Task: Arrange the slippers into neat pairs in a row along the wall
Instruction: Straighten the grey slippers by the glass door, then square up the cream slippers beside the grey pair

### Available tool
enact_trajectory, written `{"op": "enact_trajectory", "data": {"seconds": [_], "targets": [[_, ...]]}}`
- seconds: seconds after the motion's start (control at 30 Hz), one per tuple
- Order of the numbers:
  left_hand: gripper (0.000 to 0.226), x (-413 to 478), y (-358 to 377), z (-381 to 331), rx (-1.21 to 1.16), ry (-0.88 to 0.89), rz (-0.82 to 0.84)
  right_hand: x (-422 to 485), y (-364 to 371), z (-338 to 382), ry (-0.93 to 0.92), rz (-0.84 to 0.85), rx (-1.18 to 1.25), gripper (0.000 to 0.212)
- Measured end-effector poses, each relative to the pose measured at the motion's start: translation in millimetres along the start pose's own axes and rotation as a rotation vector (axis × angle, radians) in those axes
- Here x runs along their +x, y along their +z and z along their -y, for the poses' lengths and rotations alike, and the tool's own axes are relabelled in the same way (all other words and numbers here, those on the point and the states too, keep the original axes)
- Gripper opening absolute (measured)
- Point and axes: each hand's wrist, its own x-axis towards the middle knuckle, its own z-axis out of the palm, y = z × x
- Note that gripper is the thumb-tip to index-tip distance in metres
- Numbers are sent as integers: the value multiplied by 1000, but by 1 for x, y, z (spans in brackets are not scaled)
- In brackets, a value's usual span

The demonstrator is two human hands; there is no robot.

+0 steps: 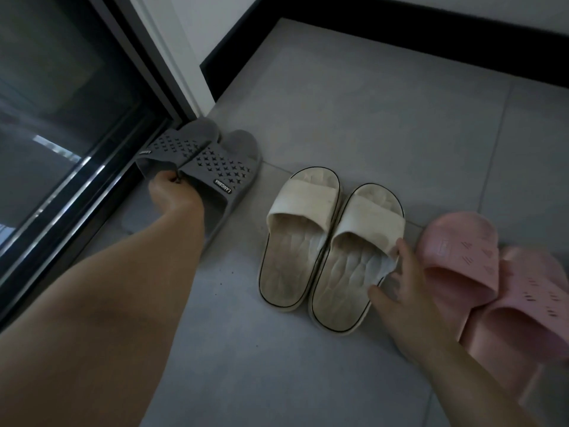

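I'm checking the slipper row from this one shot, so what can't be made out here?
Head view only:
- Grey slippers: heels hidden by the left hand and forearm.
- Cream slippers: the right one's outer edge is covered by the right hand.
- Pink slippers: blurred, cut off by the right edge, overlapping; the heels are unclear.
- Left hand's grip: fingertips tucked under the straps.

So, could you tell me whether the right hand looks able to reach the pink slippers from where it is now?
Probably yes: the right hand rests on the cream slipper, with the pink slippers right beside it and nothing lying between.
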Motion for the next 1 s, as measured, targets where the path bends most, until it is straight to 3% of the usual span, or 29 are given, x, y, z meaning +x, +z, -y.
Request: {"op": "enact_trajectory", "data": {"seconds": [0.1,0.17,0.23,0.3,0.37,0.43,0.5,0.6,0.7,1.0], "targets": [[33,-8,1,-6,89,27,-2,2,-1,-2,9,-32,20,84],[45,-23,-3,-14,186,95,-95,7,-4,-4,3,-73,9,81],[52,-47,-11,-26,230,376,-136,13,-11,-7,3,-78,-7,75],[55,-72,-13,-34,243,697,104,21,-18,-9,5,-46,-42,69],[53,-94,-6,-37,342,829,535,29,-23,-10,-36,-44,-73,61],[73,-109,6,-35,630,779,941,36,-25,-11,-66,-40,-93,56],[82,-111,13,-33,756,647,1083,40,-22,-14,-68,-49,-131,58],[56,-108,11,-37,647,674,958,44,-18,-16,-63,-59,-161,63],[53,-106,9,-38,674,744,858,44,-15,-16,-61,-37,-163,64],[55,-101,3,-38,724,782,811,39,-3,-3,-17,36,-193,65]]}}
